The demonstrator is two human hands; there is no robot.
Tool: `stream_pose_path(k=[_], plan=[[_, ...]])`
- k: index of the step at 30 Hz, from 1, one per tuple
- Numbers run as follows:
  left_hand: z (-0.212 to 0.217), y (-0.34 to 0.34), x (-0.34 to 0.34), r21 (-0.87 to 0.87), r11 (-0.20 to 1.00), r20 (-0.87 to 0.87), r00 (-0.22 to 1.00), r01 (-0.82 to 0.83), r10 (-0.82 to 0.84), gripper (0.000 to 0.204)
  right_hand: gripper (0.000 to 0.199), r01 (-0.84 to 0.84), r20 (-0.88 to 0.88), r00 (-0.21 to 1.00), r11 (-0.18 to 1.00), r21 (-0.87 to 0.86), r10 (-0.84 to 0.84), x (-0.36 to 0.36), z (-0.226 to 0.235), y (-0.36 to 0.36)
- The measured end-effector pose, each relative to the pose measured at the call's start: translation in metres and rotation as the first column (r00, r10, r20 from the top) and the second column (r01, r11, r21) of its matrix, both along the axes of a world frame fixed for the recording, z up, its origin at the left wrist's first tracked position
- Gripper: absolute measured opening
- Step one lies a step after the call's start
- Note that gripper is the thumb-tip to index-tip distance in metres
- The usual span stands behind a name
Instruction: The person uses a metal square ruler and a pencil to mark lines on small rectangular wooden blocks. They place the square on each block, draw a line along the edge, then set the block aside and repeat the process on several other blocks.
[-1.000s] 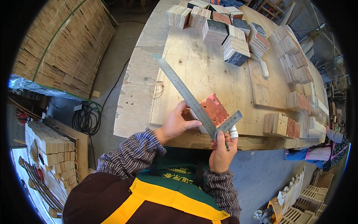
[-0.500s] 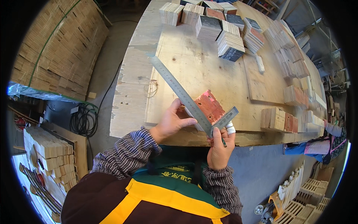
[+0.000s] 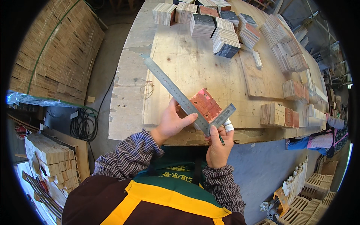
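A metal try square (image 3: 176, 92) with a long graduated blade lies across a reddish-faced plywood block (image 3: 205, 105) near the table's front edge. Its short stock (image 3: 223, 114) runs along the block's right side. My left hand (image 3: 168, 125) is closed around the block's left side, its thumb pressing on the blade. At the square's corner my right hand (image 3: 218, 148) grips the tool between thumb and fingers. A thin dark green pen-like stick (image 3: 222, 140) pokes out of that hand. White tape wraps one right finger. My palms hide the block's underside.
Several stacked plywood blocks (image 3: 225, 39) stand at the far side of the wooden table (image 3: 127, 93), with more along its right edge (image 3: 277, 114). A thin board (image 3: 258, 80) lies on top. Wrapped wood stacks (image 3: 56, 56) and coiled black cable (image 3: 83, 125) are at left. Another person (image 3: 318, 140) is at right.
My left thumb has moved from beside the blade onto it. The view has shifted slightly, so the table and blocks appear a little further left. My right hand keeps its grip.
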State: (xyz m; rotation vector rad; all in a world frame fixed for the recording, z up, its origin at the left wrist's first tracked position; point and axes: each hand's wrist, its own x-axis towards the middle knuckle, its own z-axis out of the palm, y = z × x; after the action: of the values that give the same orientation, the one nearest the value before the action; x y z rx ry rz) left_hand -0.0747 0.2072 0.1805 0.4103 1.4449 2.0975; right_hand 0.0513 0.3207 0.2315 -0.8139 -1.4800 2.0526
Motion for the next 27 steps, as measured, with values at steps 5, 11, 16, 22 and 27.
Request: stream_pose_path(k=[5, 11, 16, 22, 27], plan=[[0.0, 0.002, 0.003, 0.0, 1.0, -0.016, 1.0, -0.02, 0.02, 0.068, 0.046, 0.018, 0.039, 0.999, 1.0, -0.02, -0.017, 0.006, 0.001, 0.003], [0.0, 0.0, 0.002, -0.049, 0.999, -0.022, 1.0, -0.021, 0.02, 0.07, 0.046, -0.002, 0.038, 0.999, 1.0, -0.022, 0.003, 0.016, 0.004, 0.01], [-0.002, 0.0, 0.003, 0.002, 1.0, 0.015, 1.0, -0.015, 0.015, 0.071, 0.056, -0.076, 0.026, 0.997, 0.997, -0.016, 0.076, 0.009, 0.0, 0.0], [-0.005, 0.002, 0.003, 0.012, 1.0, -0.017, 1.0, -0.022, 0.023, 0.074, 0.046, 0.162, 0.083, 0.981, 0.972, 0.173, -0.178, 0.011, 0.005, 0.011], [-0.009, 0.003, 0.005, 0.056, 0.998, 0.002, 1.0, -0.026, 0.026, 0.074, 0.03, 0.13, -0.178, 0.979, 0.975, 0.183, -0.097, 0.023, 0.031, 0.026]])
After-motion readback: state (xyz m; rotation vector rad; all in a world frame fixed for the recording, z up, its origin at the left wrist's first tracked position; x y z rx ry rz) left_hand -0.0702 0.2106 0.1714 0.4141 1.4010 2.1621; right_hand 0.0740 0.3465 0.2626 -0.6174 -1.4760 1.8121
